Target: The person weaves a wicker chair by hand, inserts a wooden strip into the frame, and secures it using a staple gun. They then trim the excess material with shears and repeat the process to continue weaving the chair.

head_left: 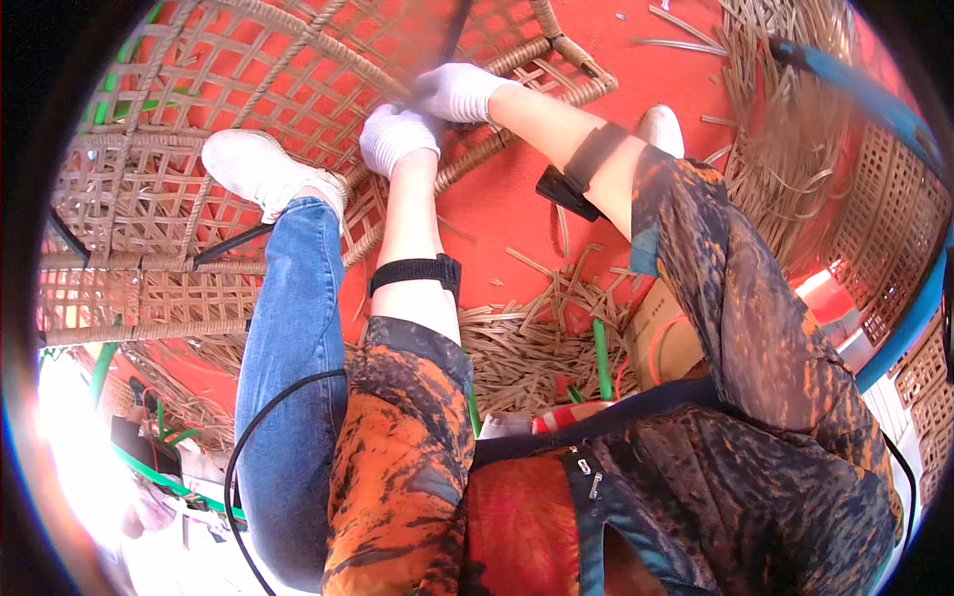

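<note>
Looking down from the head camera, two hands in white gloves meet at the curved rim of a woven rattan frame [298,89] lying on an orange-red floor [507,199]. The left hand [396,137] is curled shut around the cane rim near its bend. The right hand [459,91] is closed just beside it, touching the same rim, with a thin dark strand [455,35] rising from it; what exactly it pinches is too blurred to tell. Both forearms wear black straps. A white shoe [256,167] rests on the frame's lattice at left. Loose cane offcuts [537,318] litter the floor between the arms.
</note>
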{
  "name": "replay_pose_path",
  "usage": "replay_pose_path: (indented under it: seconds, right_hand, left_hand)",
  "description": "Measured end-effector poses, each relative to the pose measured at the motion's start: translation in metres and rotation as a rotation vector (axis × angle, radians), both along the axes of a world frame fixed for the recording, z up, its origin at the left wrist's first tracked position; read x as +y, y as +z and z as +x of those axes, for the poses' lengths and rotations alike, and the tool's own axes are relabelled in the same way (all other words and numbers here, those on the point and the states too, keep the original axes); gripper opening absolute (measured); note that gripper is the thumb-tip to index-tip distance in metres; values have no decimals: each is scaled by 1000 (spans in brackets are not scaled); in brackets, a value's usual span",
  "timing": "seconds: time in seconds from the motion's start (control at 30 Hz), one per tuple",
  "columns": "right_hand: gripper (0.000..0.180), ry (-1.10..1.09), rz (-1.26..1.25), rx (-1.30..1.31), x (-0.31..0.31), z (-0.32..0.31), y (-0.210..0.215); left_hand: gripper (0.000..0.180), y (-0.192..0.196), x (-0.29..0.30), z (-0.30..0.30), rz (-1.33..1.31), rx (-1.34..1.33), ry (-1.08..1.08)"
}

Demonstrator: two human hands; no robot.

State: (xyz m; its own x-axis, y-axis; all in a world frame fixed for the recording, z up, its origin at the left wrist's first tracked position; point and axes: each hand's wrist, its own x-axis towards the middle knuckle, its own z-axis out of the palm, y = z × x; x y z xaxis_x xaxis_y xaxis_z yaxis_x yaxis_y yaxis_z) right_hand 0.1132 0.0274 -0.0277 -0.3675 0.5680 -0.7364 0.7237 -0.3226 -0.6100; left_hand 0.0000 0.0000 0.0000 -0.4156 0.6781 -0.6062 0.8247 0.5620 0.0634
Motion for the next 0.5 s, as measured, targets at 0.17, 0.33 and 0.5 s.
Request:
replay_pose_path:
  seconds: [0.17, 0.33, 0.5]
  right_hand:
    - [43, -120, 36, 73, -1, -3, 5]
    - [33, -126, 137, 106, -7, 5, 0]
    - [31, -97, 133, 73, -10, 2, -2]
  left_hand:
    - [27, -36, -4, -16, -10, -59, -456]
    - [30, -5, -6, 4, -42, -729, 632]
    - [21, -39, -20, -10, 101, -904, 597]
